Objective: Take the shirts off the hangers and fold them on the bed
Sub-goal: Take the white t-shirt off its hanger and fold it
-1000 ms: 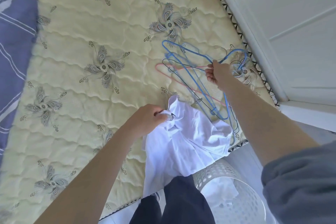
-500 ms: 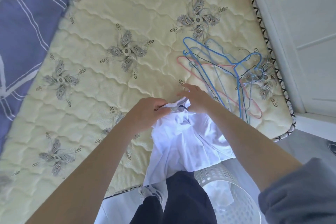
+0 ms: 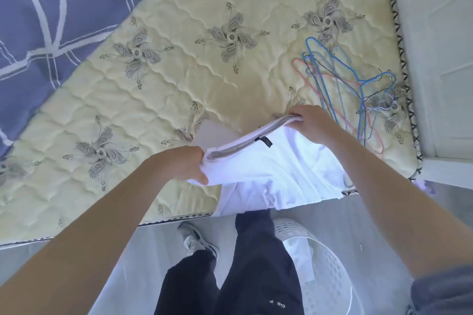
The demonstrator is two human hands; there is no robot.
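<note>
Head view: right hand (image 3: 309, 123), a second ago laying a wire hanger on hanger pile (image 3: 340, 89), is now pinching far end of white shirt (image 3: 276, 171) at collar (image 3: 245, 143). Left hand (image 3: 189, 163) is gripping near end, fingers curled into cloth. Collar is stretching taut between both hands, just above mattress (image 3: 179, 84). Shirt body is draping over bed edge toward laundry basket (image 3: 332, 284). Shirt is hanger-free, so spreading it flat for folding is likely starting.

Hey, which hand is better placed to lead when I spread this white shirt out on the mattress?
Left, probably. The left hand grips the white shirt by its collar beside bare mattress. The right hand holds the other end next to the hangers, which crowd that side.
</note>
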